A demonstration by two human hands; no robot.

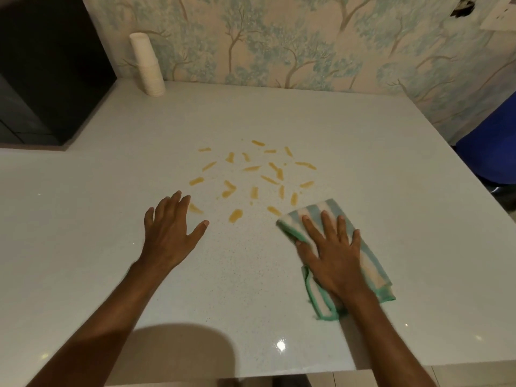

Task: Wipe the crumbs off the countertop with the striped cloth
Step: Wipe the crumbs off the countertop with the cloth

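Observation:
Several yellow-orange crumbs [252, 177] lie scattered across the middle of the pale speckled countertop [223, 289]. The folded green-and-cream striped cloth [371, 263] lies flat just right of and nearer than the crumbs, its far corner almost touching the closest one. My right hand [332, 258] presses flat on top of the cloth, fingers spread. My left hand [170, 233] rests palm down on the bare counter at the left edge of the crumbs, fingers apart, holding nothing; one crumb lies right beside its fingertips.
A stack of white paper cups [146, 65] stands at the back left against the tree-patterned wall. A black appliance [50, 71] fills the far left corner. A blue container [491, 146] sits beyond the counter's right edge. The front edge runs close to me.

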